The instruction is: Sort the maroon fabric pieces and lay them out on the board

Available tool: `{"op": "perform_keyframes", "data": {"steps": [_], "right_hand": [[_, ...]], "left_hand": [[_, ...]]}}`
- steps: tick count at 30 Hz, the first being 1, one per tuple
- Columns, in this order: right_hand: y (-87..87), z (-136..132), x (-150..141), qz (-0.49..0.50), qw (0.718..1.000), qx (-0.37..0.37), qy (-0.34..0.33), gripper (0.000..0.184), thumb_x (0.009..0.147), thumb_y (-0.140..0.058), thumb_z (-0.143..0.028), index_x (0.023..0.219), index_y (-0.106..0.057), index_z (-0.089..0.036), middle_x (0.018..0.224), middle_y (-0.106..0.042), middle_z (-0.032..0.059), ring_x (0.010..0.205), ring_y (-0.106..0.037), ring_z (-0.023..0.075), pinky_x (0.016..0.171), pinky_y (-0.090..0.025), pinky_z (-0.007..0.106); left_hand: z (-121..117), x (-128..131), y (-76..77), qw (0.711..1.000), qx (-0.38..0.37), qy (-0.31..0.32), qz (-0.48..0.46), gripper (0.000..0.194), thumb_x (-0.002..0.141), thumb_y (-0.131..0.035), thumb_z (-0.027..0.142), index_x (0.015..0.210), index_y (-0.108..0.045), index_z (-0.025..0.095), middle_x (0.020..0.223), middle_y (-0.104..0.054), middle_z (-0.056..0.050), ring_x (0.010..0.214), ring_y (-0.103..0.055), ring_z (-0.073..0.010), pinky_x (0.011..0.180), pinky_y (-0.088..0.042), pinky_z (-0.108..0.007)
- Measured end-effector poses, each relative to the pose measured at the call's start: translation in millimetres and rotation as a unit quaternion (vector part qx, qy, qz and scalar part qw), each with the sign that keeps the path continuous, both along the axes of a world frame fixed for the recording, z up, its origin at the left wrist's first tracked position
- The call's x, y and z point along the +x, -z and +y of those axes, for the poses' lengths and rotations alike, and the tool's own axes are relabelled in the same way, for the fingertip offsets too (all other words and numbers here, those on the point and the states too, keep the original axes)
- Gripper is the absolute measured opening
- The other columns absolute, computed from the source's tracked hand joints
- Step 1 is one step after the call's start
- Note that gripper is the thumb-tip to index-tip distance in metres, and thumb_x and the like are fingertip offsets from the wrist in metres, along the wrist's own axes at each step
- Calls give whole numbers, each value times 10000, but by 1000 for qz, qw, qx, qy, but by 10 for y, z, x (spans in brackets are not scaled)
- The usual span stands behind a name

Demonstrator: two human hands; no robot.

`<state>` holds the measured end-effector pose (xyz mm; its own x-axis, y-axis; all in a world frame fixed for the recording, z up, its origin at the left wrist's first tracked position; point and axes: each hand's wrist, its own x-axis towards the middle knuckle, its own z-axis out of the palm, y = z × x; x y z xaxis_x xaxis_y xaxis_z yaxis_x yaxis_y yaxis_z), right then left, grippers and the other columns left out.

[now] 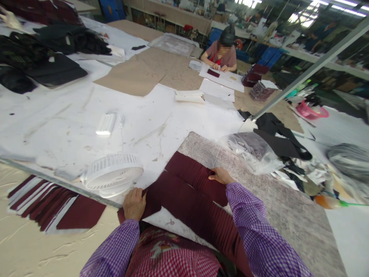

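A dark maroon ribbed fabric piece [187, 192] lies across a grey speckled board [282, 215] in front of me. My left hand [134, 203] is closed on the fabric's near left corner, fingers curled over the edge. My right hand [220, 176] pinches the fabric's upper right part, fingers pressed together on a fold. Both arms wear purple checked sleeves.
A white round fan [111, 175] lies by my left hand. Maroon and white cut pieces [54, 206] are fanned at the left. A clear plastic bag [252, 148], black cloth [276, 134] and clutter sit right. Another person [221, 54] works at the far end.
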<state>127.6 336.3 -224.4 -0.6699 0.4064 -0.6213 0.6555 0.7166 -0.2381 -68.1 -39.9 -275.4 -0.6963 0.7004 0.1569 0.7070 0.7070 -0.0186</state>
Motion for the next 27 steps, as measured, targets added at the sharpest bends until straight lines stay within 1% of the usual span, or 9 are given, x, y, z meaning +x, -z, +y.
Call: {"op": "perform_keyframes", "data": {"steps": [4,8,11,14,16,18,22,27], "right_hand": [[5,-14,6,17,1000,-1,7,279,882,-542,-315,1112,-558,-157,1124,-586,66,961,-592,200,814,-503,401],[-4,-49,7,28,999,17,15,280,884,-539,-315,1115,-555,-158,1126,-584,67,955,-592,197,810,-505,399],[-26,-113,8,26,998,54,26,273,883,-538,-320,1108,-558,-166,1125,-581,66,955,-587,197,811,-500,396],[-67,-184,2,36,993,106,30,317,873,-548,-324,1152,-527,-174,1184,-539,81,1019,-553,221,852,-472,433],[-106,-204,-12,54,991,123,11,368,867,-554,-321,1200,-490,-180,1238,-496,90,1063,-522,240,877,-451,455],[-143,-192,-40,70,990,117,-26,394,862,-562,-314,1225,-472,-192,1261,-473,89,1070,-512,242,874,-451,450],[-179,-114,-136,78,988,85,-104,389,852,-576,-293,1219,-482,-204,1246,-481,79,1055,-516,234,861,-461,437],[-179,-46,-255,58,984,71,-152,384,844,-587,-279,1208,-490,-202,1216,-495,76,1012,-532,225,842,-467,433]], "left_hand": [[-5,-5,13,1000,4,2,9,232,896,-398,311,774,-544,177,741,-555,-63,751,-501,-237,708,-350,-342],[-9,-3,13,1000,10,5,16,219,894,-408,307,777,-540,178,746,-556,-62,749,-502,-235,710,-356,-341],[-9,0,17,1000,14,7,17,219,894,-413,314,774,-538,179,751,-557,-63,755,-505,-235,714,-359,-343],[-7,2,26,1000,17,5,17,221,894,-415,317,774,-538,178,749,-555,-62,755,-505,-236,714,-361,-344],[-7,4,31,1000,19,3,16,223,894,-415,320,773,-538,178,746,-555,-61,751,-503,-237,711,-362,-345],[-8,5,37,1000,21,2,15,226,894,-414,322,769,-538,180,748,-556,-62,749,-503,-237,710,-363,-346],[-12,2,52,1000,21,2,12,218,890,-421,313,764,-543,183,751,-557,-64,757,-504,-238,712,-363,-350],[-15,-1,58,1000,19,2,7,223,891,-420,313,760,-546,184,757,-556,-67,769,-503,-238,721,-362,-354]]}}
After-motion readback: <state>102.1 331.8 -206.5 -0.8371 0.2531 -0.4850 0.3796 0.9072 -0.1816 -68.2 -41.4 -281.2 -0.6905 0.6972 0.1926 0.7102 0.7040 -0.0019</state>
